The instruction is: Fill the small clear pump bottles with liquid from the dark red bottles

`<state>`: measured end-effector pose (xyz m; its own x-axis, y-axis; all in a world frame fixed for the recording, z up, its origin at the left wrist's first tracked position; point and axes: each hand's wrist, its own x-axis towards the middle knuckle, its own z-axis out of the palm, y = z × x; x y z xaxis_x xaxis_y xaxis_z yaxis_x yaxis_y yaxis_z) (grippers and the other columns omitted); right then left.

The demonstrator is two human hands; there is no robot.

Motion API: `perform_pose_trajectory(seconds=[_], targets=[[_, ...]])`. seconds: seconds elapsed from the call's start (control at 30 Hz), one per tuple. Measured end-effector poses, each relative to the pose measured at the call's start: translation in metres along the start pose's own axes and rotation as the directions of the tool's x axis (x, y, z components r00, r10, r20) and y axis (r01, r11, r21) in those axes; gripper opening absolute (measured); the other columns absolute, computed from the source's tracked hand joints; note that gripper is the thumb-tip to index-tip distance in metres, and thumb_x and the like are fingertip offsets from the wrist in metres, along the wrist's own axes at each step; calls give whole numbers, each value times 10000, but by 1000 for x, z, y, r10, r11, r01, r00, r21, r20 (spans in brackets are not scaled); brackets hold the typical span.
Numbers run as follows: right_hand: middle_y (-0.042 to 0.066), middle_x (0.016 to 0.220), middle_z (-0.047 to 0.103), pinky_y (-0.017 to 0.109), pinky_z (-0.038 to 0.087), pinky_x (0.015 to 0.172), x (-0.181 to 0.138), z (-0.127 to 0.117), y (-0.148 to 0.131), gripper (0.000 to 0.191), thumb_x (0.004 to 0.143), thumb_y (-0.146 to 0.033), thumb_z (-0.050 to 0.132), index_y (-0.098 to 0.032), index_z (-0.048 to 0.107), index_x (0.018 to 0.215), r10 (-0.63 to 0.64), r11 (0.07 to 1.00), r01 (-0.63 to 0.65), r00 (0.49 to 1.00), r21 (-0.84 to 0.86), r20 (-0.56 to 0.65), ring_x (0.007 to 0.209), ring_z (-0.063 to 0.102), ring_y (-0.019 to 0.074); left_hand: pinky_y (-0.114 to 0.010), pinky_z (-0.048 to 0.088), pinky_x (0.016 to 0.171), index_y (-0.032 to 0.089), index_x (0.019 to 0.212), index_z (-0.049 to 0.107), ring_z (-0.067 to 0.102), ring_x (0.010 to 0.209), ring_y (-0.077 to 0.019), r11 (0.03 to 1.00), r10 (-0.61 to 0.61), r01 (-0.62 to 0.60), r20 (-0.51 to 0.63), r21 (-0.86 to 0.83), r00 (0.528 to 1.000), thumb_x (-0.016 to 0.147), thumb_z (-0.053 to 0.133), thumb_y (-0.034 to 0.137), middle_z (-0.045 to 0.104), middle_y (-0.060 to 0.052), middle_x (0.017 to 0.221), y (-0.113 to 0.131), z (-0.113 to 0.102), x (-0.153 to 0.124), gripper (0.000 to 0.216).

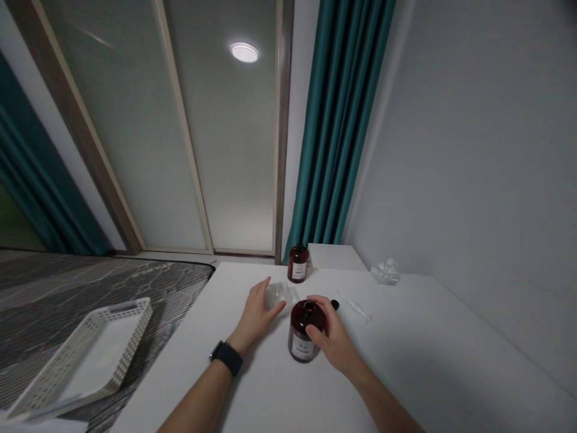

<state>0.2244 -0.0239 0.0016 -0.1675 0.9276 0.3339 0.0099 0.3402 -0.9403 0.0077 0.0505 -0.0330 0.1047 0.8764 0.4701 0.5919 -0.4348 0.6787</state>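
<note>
On the white table (419, 361) my right hand (331, 337) wraps round the side of a dark brown bottle (302, 337) with a white label; the bottle's neck is uncapped. A small black cap (335, 304) lies just behind that hand. My left hand (258, 313), with a black watch on the wrist, curls its fingers round a small clear container (280, 294) to the left of the bottle. A second brown bottle (298, 263), capped, stands farther back near the table's far edge.
A clear thin dropper-like piece (356, 307) lies right of the bottle, and crumpled clear plastic (386, 272) sits by the wall. A white perforated basket (85, 355) rests on the grey bed at left. Teal curtains (342, 120) hang behind.
</note>
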Motion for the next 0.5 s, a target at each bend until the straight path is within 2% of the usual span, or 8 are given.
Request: perform_pose_trajectory(seconds=[0.1, 0.27, 0.4, 0.5], targets=[[81, 1187, 622, 409, 476, 1011, 3, -5, -3, 486, 820, -406, 686, -244, 520, 1247, 16, 999, -17, 999, 28, 33, 1128, 607, 265, -534, 432, 1084, 170, 1361, 472, 563, 1236, -320, 999, 1, 1, 53, -36, 999, 823, 709, 316, 595, -149, 1300, 3, -2, 0, 606], [87, 1272, 559, 425, 471, 1034, 6, -19, -8, 492, 843, -442, 667, -265, 585, 1295, 36, 999, -36, 997, -8, 73, 1183, 585, 279, -483, 481, 1026, 161, 1312, 491, 611, 1131, -284, 995, -21, 29, 83, -98, 996, 814, 717, 302, 608, -134, 1264, 12, -6, -1, 564], [88, 1321, 588, 463, 436, 1080, 8, -31, -8, 618, 842, -442, 695, -280, 488, 1401, 95, 987, -113, 984, 116, 154, 1242, 579, 288, -472, 476, 1019, 163, 1303, 498, 607, 1122, -282, 991, -19, 29, 78, -131, 997, 813, 725, 332, 606, -138, 1272, 13, -6, -2, 566], [95, 1335, 602, 474, 418, 1091, 9, -37, -8, 623, 856, -434, 683, -276, 455, 1414, 91, 982, -116, 982, 148, 167, 1273, 565, 288, -473, 478, 1014, 157, 1288, 510, 611, 1114, -287, 988, -32, 45, 88, -149, 996, 797, 740, 339, 613, -141, 1260, 12, -7, -1, 573]])
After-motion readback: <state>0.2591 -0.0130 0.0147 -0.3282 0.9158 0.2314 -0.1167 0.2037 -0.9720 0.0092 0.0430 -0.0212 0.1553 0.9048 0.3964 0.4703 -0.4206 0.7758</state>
